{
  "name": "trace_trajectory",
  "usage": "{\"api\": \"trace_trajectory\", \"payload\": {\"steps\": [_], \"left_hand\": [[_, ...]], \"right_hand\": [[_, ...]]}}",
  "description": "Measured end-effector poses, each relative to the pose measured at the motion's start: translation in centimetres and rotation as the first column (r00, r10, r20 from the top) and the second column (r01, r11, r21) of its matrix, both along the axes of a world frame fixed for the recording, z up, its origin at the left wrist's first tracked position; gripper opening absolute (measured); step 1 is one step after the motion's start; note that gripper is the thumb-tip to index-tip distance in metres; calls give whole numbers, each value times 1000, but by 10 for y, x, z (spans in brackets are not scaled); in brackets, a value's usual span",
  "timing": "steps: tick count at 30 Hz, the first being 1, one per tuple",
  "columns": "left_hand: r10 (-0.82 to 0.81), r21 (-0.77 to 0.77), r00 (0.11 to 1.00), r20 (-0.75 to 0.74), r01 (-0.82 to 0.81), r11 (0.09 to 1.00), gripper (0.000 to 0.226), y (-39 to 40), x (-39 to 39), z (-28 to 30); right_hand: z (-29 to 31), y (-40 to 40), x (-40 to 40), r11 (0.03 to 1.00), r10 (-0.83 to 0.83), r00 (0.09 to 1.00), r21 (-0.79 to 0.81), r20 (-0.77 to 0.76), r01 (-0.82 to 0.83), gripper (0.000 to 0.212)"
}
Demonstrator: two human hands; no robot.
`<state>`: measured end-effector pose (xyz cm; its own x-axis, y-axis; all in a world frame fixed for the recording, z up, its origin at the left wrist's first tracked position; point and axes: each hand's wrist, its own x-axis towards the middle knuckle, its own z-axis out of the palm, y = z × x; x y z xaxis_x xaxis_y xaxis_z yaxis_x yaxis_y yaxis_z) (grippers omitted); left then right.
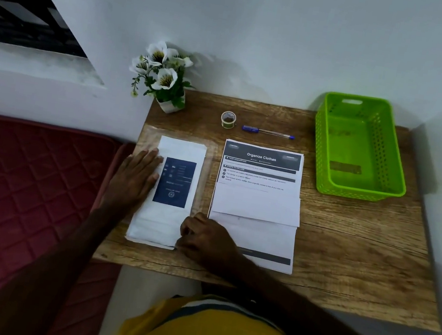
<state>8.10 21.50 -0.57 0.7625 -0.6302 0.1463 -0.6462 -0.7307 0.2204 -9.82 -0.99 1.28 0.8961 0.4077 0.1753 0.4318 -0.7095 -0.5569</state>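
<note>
Beneath left hand [134,176] lies folded paper [165,223]; right hand [207,237] seemingly pinches it.

Print on the folded paper [173,183] is illegible.

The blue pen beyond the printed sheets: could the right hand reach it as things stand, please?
Probably yes. Only the flat printed sheets lie between the right hand, at the corner of the folded paper, and the pen; nothing upright blocks it; the tape roll sits aside.
</note>
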Motion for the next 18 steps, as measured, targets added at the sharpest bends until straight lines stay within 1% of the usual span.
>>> {"api": "trace_trajectory", "payload": {"steps": [3, 6, 8, 10, 14, 18], "left_hand": [[23, -11, 999, 47, -22, 1000, 51, 6, 1, 4], [69, -15, 997, 14, -69, 997, 55, 14, 4, 5], [87, -7, 996, 5, -87, 996, 56, 19, 7, 3], [91, 12, 996, 8, -91, 996, 57, 23, 10, 2], [88, 26, 996, 30, -88, 996, 57, 23, 13, 2], [70, 15, 996, 58, -71, 997, 55, 18, 12, 9]], "right_hand": [[0, 2, -2, 995, -57, 998, 74, -28, 59, 17], [5, 3, -4, 976, -127, 986, 161, -110, 144, 18], [10, 3, -4, 963, -162, 972, 189, -170, 193, 19], [14, 4, -4, 949, -186, 963, 220, -196, 228, 19], [24, 3, -7, 916, -268, 947, 258, -177, 307, 21], [41, 1, -13, 887, -343, 934, 292, -101, 357, 20]]}}
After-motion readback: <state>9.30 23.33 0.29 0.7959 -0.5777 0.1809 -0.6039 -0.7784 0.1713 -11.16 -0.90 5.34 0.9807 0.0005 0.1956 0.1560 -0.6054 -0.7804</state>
